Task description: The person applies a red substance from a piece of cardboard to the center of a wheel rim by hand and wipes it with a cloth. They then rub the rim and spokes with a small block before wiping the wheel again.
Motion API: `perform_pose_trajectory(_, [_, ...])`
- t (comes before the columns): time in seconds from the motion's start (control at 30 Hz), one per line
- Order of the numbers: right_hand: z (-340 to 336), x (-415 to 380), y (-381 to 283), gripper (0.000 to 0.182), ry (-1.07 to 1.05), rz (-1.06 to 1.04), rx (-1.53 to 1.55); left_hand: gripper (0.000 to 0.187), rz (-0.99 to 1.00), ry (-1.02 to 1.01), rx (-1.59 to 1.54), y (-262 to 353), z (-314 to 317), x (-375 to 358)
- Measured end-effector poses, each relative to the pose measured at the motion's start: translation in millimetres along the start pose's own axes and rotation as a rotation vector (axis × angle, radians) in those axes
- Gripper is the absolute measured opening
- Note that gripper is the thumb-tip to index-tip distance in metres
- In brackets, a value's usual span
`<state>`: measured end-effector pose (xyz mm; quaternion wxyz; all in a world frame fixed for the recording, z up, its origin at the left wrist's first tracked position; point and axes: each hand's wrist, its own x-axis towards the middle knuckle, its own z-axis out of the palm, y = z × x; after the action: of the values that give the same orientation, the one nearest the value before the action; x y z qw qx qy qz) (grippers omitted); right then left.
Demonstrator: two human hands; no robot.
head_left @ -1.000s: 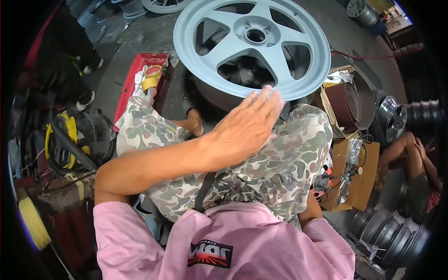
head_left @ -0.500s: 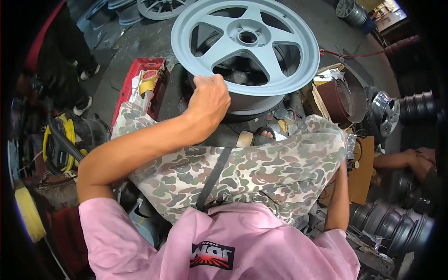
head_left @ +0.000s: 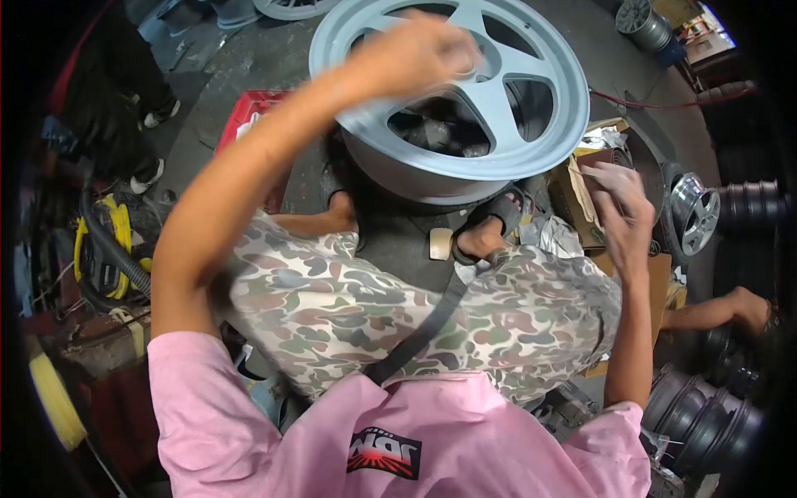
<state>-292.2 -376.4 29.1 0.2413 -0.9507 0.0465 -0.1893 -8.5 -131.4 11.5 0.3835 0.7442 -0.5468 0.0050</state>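
Note:
A pale grey-blue five-spoke wheel rim (head_left: 491, 116) lies face up in front of me, propped above the floor. My left hand (head_left: 427, 51) is over the wheel's hub and upper left spokes, smeared by motion. Its fingers are too blurred to read, and whether it touches the wheel does not show. To the right of the wheel, my right hand (head_left: 621, 203) is raised in the air with bent fingers apart and nothing visible in it. Behind that hand is a cardboard box (head_left: 574, 192), partly hidden by it.
A red tray (head_left: 241, 116) is at the left, partly behind my left arm. A small beige block (head_left: 441, 244) lies between my feet. Other wheels (head_left: 696, 220) stand at the right. Another person's legs (head_left: 124, 124) are at the upper left, and a bare leg (head_left: 706, 314) extends at the right.
My left hand has moved from the wheel's near left edge up and right over its centre. My right hand has risen from beside my right knee. My knees have shifted, showing both feet.

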Motion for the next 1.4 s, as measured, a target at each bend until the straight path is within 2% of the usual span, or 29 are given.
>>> perform_pose_trajectory(0.03, [17.0,5.1,3.5,0.035,-0.066,-0.044,0.109,0.044,-0.136,0.05,0.142,-17.4,-22.0,8.7])
perform_pose_trajectory(0.07, [32.6,10.4,-2.8,0.039,-0.081,-0.134,0.075,0.03,-0.143,0.276,0.212,-57.5,-32.8,20.2])
perform_pose_trajectory(0.1, [45.8,12.3,-8.9,0.044,-0.096,-0.215,0.04,0.034,-0.162,0.335,0.343,-106.3,-48.5,16.7])
perform_pose_trajectory(0.13, [54.7,14.1,-7.7,0.046,-0.144,-0.302,-0.067,0.034,-0.335,0.279,0.347,-134.1,-63.3,9.4])
perform_pose_trajectory(0.17, [62.7,15.9,-6.0,0.049,-0.192,-0.39,-0.173,0.039,-0.425,0.304,0.451,-157.4,-68.6,-3.0])
perform_pose_trajectory(0.2, [65.7,12.3,-1.5,0.051,-0.211,-0.371,-0.166,0.043,-0.516,0.331,0.556,-181.7,-66.1,-15.7])
perform_pose_trajectory(0.23, [67.3,10.3,1.6,0.051,-0.219,-0.373,-0.159,0.043,-0.526,0.326,0.558,-208.0,-61.4,-23.6])
perform_pose_trajectory(0.3, [72.5,7.3,2.6,0.049,-0.164,-0.364,-0.235,0.054,-0.747,0.199,0.446,-272.5,-39.6,-44.9])
perform_pose_trajectory(0.33, [77.2,12.5,-5.1,0.046,-0.21,-0.39,-0.179,0.066,-0.697,0.273,0.57,-327.7,-8.5,-52.6])
perform_pose_trajectory(0.37, [93.8,18.2,-13.2,0.044,-0.25,-0.421,-0.098,0.066,-0.71,0.277,0.57,-321.5,-12.5,-51.9])
perform_pose_trajectory(0.43, [138.0,41.2,-56.1,0.036,-0.247,-0.453,0.089,0.07,-0.848,0.376,0.12,-285.9,-13.5,-42.5])
perform_pose_trajectory(0.47, [164.2,59.1,-75.1,0.031,-0.202,-0.527,0.153,0.076,-0.833,0.413,0.052,-280.0,-11.6,-43.7])
perform_pose_trajectory(0.5, [182.7,78.1,-97.1,0.029,-0.167,-0.592,0.124,0.076,-0.833,0.421,0.065,-288.5,-13.2,-44.7])
perform_pose_trajectory(0.53, [201.8,91.0,-111.6,0.03,-0.141,-0.572,0.131,0.076,-0.774,0.389,0.23,-307.4,-8.5,-46.5])
perform_pose_trajectory(0.6, [199.7,91.8,-112.5,0.029,-0.179,-0.54,0.153,0.079,-0.607,0.33,0.458,-330.0,-5.0,-50.5])
perform_pose_trajectory(0.67, [177.3,79.6,-90.8,0.029,-0.264,-0.504,0.205,0.079,-0.607,0.354,0.413,-327.9,-2.0,-47.7])
perform_pose_trajectory(0.73, [122.5,53.5,-52.1,0.031,-0.398,-0.427,0.248,0.078,-0.626,0.382,0.358,-318.4,3.4,-44.7])
perform_pose_trajectory(0.8, [79.1,40.4,-26.1,0.036,-0.434,-0.388,0.058,0.077,-0.643,0.425,0.242,-311.2,7.2,-40.8])
perform_pose_trajectory(0.83, [83.2,43.3,-28.4,0.036,-0.447,-0.393,0.058,0.077,-0.655,0.43,0.238,-298.7,5.7,-41.3])
perform_pose_trajectory(0.9, [102.8,49.9,-46.0,0.038,-0.455,-0.429,0.115,0.075,-0.838,0.409,-0.024,-268.0,0.0,-34.7])
perform_pose_trajectory(0.93, [132.9,60.7,-64.9,0.037,-0.406,-0.492,0.168,0.075,-0.827,0.421,-0.02,-281.5,1.8,-33.4])
perform_pose_trajectory(1.0, [194.2,97.0,-112.7,0.023,-0.263,-0.486,0.172,0.076,-0.672,0.475,0.242,-325.5,14.8,-39.4])
perform_pose_trajectory(1.07, [240.3,140.9,-141.7,0.019,-0.176,-0.378,0.242,0.076,-0.657,0.504,0.256,-320.6,8.1,-39.8])
perform_pose_trajectory(1.17, [226.0,126.8,-128.4,0.019,-0.215,-0.396,0.306,0.075,-0.676,0.489,0.189,-305.9,16.4,-41.7])
perform_pose_trajectory(1.2, [202.0,109.3,-111.9,0.02,-0.261,-0.438,0.29,0.074,-0.706,0.491,0.137,-300.8,11.9,-38.1])
perform_pose_trajectory(1.27, [153.2,73.0,-73.5,0.029,-0.422,-0.395,0.352,0.073,-0.729,0.503,0.117,-286.7,10.2,-34.5])
perform_pose_trajectory(1.33, [110.0,48.6,-49.3,0.038,-0.456,-0.384,0.185,0.073,-0.767,0.506,0.103,-271.9,10.5,-32.6])
perform_pose_trajectory(1.4, [117.4,48.3,-52.5,0.039,-0.434,-0.439,0.17,0.074,-0.863,0.516,0.0,-267.2,12.6,-29.1])
